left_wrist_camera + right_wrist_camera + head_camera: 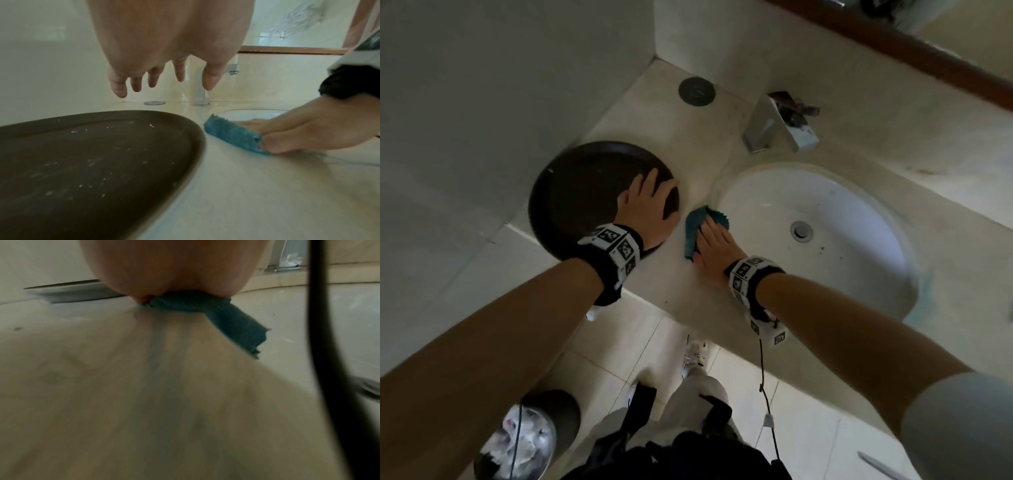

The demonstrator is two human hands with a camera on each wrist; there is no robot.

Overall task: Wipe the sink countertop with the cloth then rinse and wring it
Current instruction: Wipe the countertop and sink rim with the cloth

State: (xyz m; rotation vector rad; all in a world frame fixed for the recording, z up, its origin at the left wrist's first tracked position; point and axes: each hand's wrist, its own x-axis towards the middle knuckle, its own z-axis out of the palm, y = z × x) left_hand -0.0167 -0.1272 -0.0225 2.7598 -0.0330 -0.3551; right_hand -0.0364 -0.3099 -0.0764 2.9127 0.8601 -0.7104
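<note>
A blue cloth [693,228] [230,135] [226,318] lies folded on the beige countertop [674,281] [267,194], between a dark round tray [585,198] [82,162] and the white sink basin [825,219]. My right hand [712,233] [287,134] [174,272] presses it flat with straight fingers; one corner sticks out toward the basin. My left hand [654,198] [162,84] is spread over the tray's right side; in the left wrist view its fingers hang above the tray and hold nothing.
A chrome faucet [767,126] [200,95] stands behind the basin, whose drain [802,231] is in its middle. A dark round disc [696,91] sits in the back corner. Walls close the left and rear. A lined bin [527,435] stands on the floor.
</note>
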